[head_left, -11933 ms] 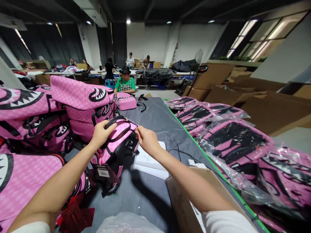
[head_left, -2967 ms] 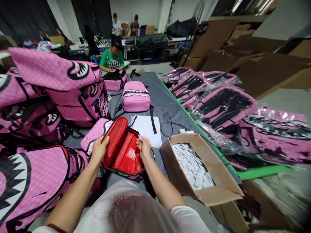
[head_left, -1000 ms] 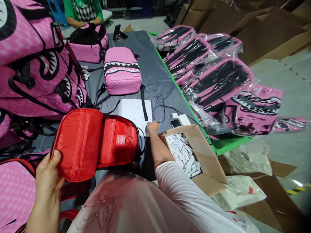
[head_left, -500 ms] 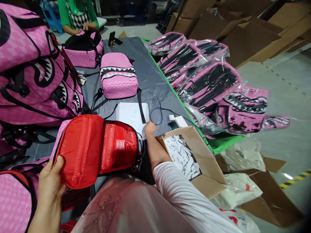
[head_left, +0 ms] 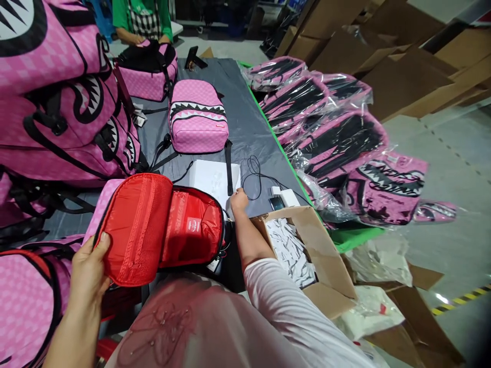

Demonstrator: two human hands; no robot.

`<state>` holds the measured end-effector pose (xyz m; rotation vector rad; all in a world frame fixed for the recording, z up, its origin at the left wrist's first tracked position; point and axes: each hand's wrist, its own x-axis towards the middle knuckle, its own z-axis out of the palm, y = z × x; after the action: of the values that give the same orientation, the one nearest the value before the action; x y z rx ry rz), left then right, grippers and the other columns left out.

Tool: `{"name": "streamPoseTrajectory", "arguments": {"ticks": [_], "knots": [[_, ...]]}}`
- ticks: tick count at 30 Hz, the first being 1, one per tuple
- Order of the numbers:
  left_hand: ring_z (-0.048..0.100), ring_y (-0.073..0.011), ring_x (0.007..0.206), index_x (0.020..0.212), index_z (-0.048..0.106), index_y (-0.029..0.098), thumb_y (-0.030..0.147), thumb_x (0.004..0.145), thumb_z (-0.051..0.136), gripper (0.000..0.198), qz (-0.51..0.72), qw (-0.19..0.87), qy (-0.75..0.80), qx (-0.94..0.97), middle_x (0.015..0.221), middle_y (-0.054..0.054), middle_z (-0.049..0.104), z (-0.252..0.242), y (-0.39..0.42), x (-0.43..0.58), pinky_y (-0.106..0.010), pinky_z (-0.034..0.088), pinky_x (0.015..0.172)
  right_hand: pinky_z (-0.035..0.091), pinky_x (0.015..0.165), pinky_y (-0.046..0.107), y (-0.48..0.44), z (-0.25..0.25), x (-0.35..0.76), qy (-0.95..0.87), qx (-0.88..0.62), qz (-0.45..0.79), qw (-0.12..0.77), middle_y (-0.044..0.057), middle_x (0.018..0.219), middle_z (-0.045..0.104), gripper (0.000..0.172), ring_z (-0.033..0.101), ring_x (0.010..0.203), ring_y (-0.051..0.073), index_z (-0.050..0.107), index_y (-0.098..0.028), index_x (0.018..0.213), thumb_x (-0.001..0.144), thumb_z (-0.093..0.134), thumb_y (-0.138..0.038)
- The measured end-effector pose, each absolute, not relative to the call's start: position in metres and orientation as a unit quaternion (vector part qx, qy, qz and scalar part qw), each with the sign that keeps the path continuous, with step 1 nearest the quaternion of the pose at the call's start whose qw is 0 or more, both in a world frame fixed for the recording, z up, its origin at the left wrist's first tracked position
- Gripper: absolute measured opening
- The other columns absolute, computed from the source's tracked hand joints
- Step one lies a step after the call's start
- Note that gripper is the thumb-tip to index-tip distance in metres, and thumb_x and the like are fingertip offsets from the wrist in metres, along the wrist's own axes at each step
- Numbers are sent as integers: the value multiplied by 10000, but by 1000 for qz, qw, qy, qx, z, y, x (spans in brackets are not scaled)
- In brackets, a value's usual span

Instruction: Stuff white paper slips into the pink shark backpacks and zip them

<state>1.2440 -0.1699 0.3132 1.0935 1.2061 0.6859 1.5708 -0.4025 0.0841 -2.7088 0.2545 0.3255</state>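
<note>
Open backpack (head_left: 161, 230), pink outside and red-lined within, lies unzipped on the grey table (head_left: 249, 122) straight in front of the person, with its front flap folded out to the left so that the mesh pocket and a small sewn label show. The left hand (head_left: 90, 266) has the lower left edge of that flap in its grip, thumb on the red lining and fingers under it. The right hand (head_left: 238, 199) reaches past the bag's right side and rests, fingers bent down, on the near corner of a white sheet stack (head_left: 209, 179); whether its grip has closed on a sheet cannot be told. Just right of that hand stands a cardboard box (head_left: 333, 271) filled with white paper slips (head_left: 287, 245), and beside its far edge lie a black cable (head_left: 253, 176) and a small white device (head_left: 284, 197). Beyond the sheets a closed pink backpack (head_left: 197, 120) with a toothed mouth print lies flat. More pink backpacks are piled high at the left (head_left: 57, 102), and plastic-bagged ones (head_left: 337, 138) lie in a row off the table's right edge. At the far end a co-worker in a green top (head_left: 141, 20) has both hands on another backpack (head_left: 148, 71).
</note>
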Motion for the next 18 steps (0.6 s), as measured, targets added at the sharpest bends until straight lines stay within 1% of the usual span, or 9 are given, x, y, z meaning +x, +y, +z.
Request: {"name": "streamPoseTrajectory", "arguments": {"ticks": [3, 6, 8, 10, 11, 13, 16, 18], "knots": [[760, -253, 804, 926, 775, 206, 291, 485, 941, 479, 303, 638, 521, 480, 863, 8, 783, 310, -166, 1243, -420, 667, 798, 507, 865, 309, -402, 82, 1578, 100, -965, 126, 206, 187, 1156, 739, 306, 709, 1079, 261, 636, -137, 1276, 1032, 534, -292], [760, -262, 813, 907, 782, 206, 325, 441, 971, 517, 297, 643, 516, 482, 847, 3, 784, 306, -162, 1242, -408, 666, 797, 525, 871, 332, -403, 79, 1587, 113, -961, 140, 208, 227, 1161, 732, 402, 711, 1092, 289, 624, -97, 1282, 1004, 607, -387], [763, -282, 839, 897, 780, 197, 335, 414, 984, 542, 293, 645, 516, 481, 817, -7, 779, 305, -161, 1242, -413, 663, 802, 533, 860, 337, -403, 79, 1594, 119, -959, 152, 208, 234, 1151, 733, 356, 715, 1086, 296, 650, -89, 1241, 999, 609, -348], [763, -291, 851, 893, 777, 194, 328, 403, 988, 551, 291, 648, 515, 480, 806, -11, 776, 306, -161, 1243, -417, 662, 805, 534, 848, 332, -403, 80, 1599, 117, -958, 160, 206, 225, 1143, 737, 261, 718, 1081, 294, 684, -103, 1180, 998, 582, -258], [763, -288, 847, 890, 775, 196, 318, 404, 986, 544, 291, 648, 515, 479, 807, -8, 776, 306, -161, 1244, -417, 662, 804, 532, 847, 330, -403, 82, 1600, 114, -959, 160, 206, 219, 1148, 736, 239, 717, 1084, 290, 693, -113, 1165, 1000, 559, -222], [762, -274, 820, 889, 773, 202, 297, 425, 972, 513, 294, 646, 517, 478, 802, 2, 774, 307, -161, 1245, -414, 664, 795, 527, 853, 331, -403, 86, 1600, 104, -962, 150, 204, 211, 1163, 731, 258, 713, 1091, 285, 687, -128, 1185, 1015, 505, -193], [754, -249, 760, 897, 775, 207, 268, 450, 943, 481, 301, 642, 523, 473, 786, 17, 769, 306, -160, 1246, -409, 669, 773, 522, 853, 333, -402, 95, 1596, 91, -967, 129, 201, 208, 1150, 728, 300, 710, 1081, 284, 656, -131, 1242, 1039, 449, -207], [753, -248, 758, 902, 776, 206, 259, 449, 936, 483, 301, 647, 517, 473, 787, 18, 769, 305, -160, 1246, -404, 669, 766, 518, 846, 334, -402, 104, 1593, 83, -969, 118, 200, 201, 1124, 732, 306, 711, 1065, 287, 649, -131, 1248, 1044, 435, -209]]}}
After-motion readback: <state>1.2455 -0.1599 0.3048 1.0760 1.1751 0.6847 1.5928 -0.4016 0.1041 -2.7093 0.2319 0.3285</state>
